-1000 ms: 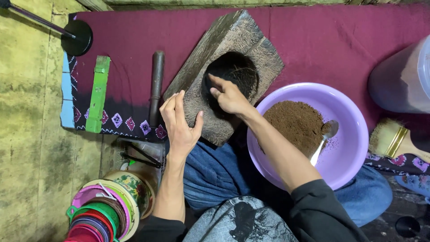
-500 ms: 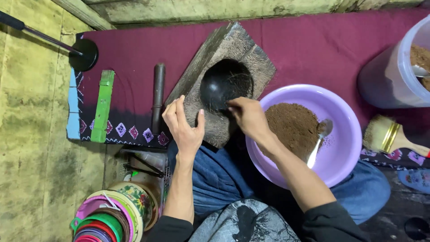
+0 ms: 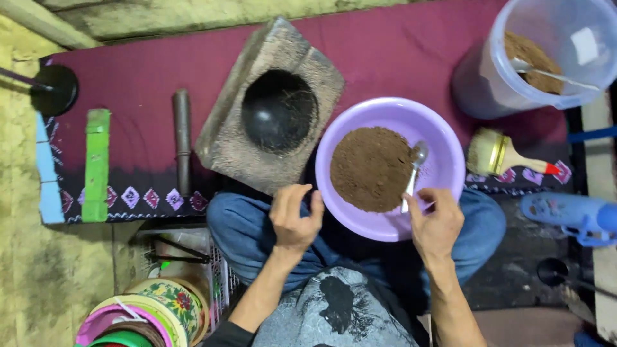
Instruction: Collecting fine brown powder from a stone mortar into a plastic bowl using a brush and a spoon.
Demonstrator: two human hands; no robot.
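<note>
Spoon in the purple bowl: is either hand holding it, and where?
The right hand pinches the spoon by its handle's lower end. The left hand holds nothing, resting by the purple bowl rim.

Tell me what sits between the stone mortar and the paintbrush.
The purple bowl of brown powder, spoon in it, lies between the stone mortar and paintbrush, seen in the head view.

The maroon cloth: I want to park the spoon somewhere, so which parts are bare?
Bare maroon cloth lies between the stone mortar and the clear tub, and between the green bar and the dark pestle. It is crowded around the purple bowl and the brush.
</note>
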